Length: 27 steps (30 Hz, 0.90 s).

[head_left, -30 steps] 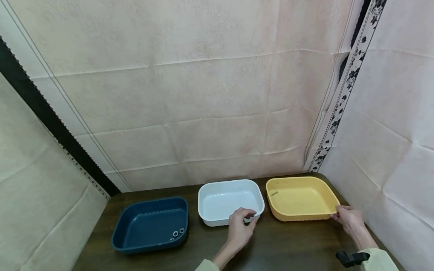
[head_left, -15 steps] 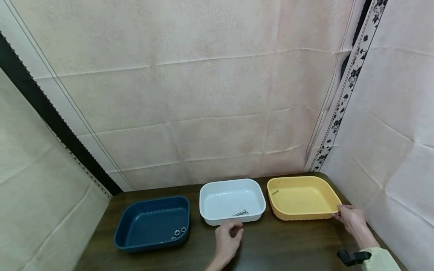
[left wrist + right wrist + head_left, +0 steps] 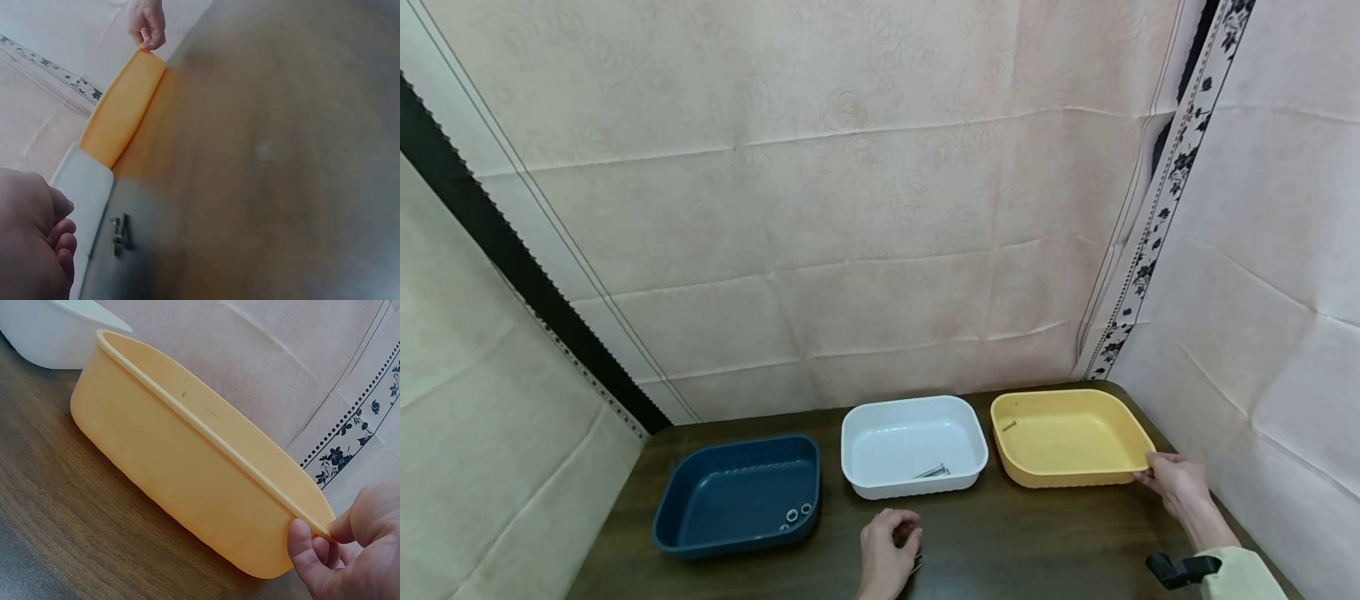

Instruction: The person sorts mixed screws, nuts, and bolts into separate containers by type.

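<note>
My left hand (image 3: 886, 554) is low over the table in front of the white tray, fingers loosely curled, with nothing seen in its grasp. Close beside it on the wood lie a few metal screws (image 3: 119, 234). My right hand (image 3: 1180, 486) pinches the rim of the yellow tray (image 3: 181, 469) at its near right corner, thumb and fingers on either side. One small screw (image 3: 1009, 426) lies inside that tray, toward its left. The white tray (image 3: 880, 486) holds several slim silver screws (image 3: 934, 472) near its front wall.
At the left stands a dark blue tray (image 3: 730, 492) with several small metal nuts (image 3: 792, 515) in its near right corner. All trays sit on a brown wooden table (image 3: 1000, 542). Pale cloth (image 3: 850, 208) hangs behind and at both sides.
My left hand has drawn back from the white tray toward me and down to the table, uncovering the screws in the tray. My right hand stays on the yellow rim.
</note>
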Available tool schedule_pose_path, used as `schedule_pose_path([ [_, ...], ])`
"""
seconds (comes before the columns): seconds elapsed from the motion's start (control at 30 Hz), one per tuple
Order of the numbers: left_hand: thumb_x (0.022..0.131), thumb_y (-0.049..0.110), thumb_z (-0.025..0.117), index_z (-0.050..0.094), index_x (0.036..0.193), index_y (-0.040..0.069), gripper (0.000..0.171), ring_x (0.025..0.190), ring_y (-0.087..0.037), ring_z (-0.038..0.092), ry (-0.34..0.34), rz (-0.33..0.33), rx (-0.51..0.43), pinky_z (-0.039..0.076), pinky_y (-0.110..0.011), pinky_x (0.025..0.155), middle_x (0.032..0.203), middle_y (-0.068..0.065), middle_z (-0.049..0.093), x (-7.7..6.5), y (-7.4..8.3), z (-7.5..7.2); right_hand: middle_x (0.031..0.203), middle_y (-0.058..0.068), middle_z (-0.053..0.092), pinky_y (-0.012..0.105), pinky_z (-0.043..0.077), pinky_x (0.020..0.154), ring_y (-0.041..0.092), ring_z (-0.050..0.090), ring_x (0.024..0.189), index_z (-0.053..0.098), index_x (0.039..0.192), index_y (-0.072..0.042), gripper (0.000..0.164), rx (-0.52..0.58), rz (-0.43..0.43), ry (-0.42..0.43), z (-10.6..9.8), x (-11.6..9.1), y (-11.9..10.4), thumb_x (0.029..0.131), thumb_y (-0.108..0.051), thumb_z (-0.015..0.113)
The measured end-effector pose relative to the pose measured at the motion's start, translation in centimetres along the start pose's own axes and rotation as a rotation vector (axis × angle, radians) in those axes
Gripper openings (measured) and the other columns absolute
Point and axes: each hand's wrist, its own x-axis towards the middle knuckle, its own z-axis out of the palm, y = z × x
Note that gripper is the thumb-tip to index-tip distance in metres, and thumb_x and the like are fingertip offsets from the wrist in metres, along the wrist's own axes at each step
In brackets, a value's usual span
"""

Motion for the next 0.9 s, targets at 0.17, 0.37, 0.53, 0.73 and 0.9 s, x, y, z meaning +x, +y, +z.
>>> schedule_pose_path([
  [0.17, 0.078, -0.002, 0.082, 0.074, 0.084, 0.01, 0.015, 0.07, -0.009, 0.057, 0.004, 0.03, 0.04, 0.05, -0.023, 0.059, 0.078, 0.009, 0.063, -0.9, -0.6, -0.4, 0.083, 0.019, 0.054, 0.029, 0.061, 0.065, 0.014, 0.062, 0.059, 0.032, 0.132, 0.025, 0.044, -0.015, -0.007, -0.005, -0.1, -0.2, -0.1, 0.104, -0.006, 0.043],
  [0.37, 0.076, -0.003, 0.083, 0.074, 0.083, 0.011, 0.018, 0.071, -0.008, 0.056, 0.011, 0.021, 0.071, 0.051, -0.024, 0.059, 0.078, 0.009, 0.062, -1.4, -1.3, -0.5, 0.085, 0.02, 0.054, 0.029, 0.061, 0.065, 0.014, 0.062, 0.059, 0.033, 0.13, 0.026, 0.042, -0.013, -0.01, -0.007, -0.1, -0.2, 0.0, 0.103, -0.005, 0.044],
  [0.53, 0.074, -0.003, 0.085, 0.074, 0.081, 0.011, 0.019, 0.069, -0.006, 0.053, 0.005, 0.021, 0.091, 0.048, -0.024, 0.057, 0.076, 0.01, 0.061, -1.7, -1.8, -0.5, 0.086, 0.021, 0.054, 0.029, 0.061, 0.065, 0.015, 0.062, 0.059, 0.033, 0.131, 0.025, 0.042, -0.02, -0.003, 0.003, -0.1, -0.1, 0.1, 0.104, -0.005, 0.043],
  [0.73, 0.073, -0.004, 0.084, 0.073, 0.08, 0.011, 0.02, 0.068, -0.006, 0.052, -0.005, 0.043, 0.114, 0.047, -0.024, 0.058, 0.075, 0.01, 0.06, -1.8, -2.2, -0.5, 0.085, 0.021, 0.054, 0.029, 0.061, 0.063, 0.014, 0.062, 0.059, 0.033, 0.132, 0.025, 0.042, -0.015, -0.006, 0.007, 0.0, -0.1, 0.1, 0.104, -0.005, 0.043],
  [0.9, 0.07, -0.007, 0.084, 0.073, 0.079, 0.01, 0.022, 0.068, -0.006, 0.052, 0.024, 0.104, 0.132, 0.048, -0.023, 0.058, 0.074, 0.009, 0.06, -1.8, -2.5, -0.2, 0.084, 0.019, 0.054, 0.028, 0.061, 0.064, 0.014, 0.061, 0.059, 0.033, 0.131, 0.026, 0.042, -0.001, -0.017, -0.003, 0.0, -0.3, 0.0, 0.104, -0.005, 0.043],
])
